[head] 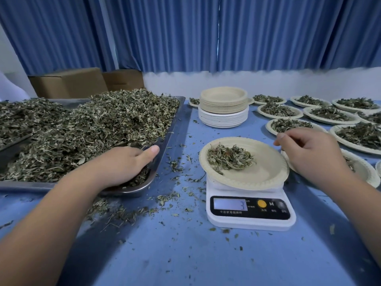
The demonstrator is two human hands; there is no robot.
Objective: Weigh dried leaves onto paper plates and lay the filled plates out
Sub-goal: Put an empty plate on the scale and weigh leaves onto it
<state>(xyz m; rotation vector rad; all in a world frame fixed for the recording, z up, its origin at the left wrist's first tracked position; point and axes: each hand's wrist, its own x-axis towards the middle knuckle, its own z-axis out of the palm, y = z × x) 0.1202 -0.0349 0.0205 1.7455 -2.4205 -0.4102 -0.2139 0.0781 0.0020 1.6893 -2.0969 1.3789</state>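
Observation:
A paper plate (pixel 266 172) with a small heap of dried leaves (pixel 228 157) sits on a white digital scale (pixel 250 211) whose display reads 3. My left hand (pixel 121 164) reaches into the near right corner of a steel tray (pixel 171 131) piled with dried leaves (pixel 99 124); its fingers are buried in the leaves and curl around some of them, thumb up. My right hand (pixel 307 149) hovers just right of the plate, fingers loosely curled, holding nothing that shows.
A stack of unused paper plates (pixel 223 106) stands behind the scale. Several filled plates (pixel 278 111) lie in rows at the right. Loose leaf crumbs litter the blue tabletop (pixel 175 244). Cardboard boxes (pixel 68 83) sit behind the tray, under blue curtains.

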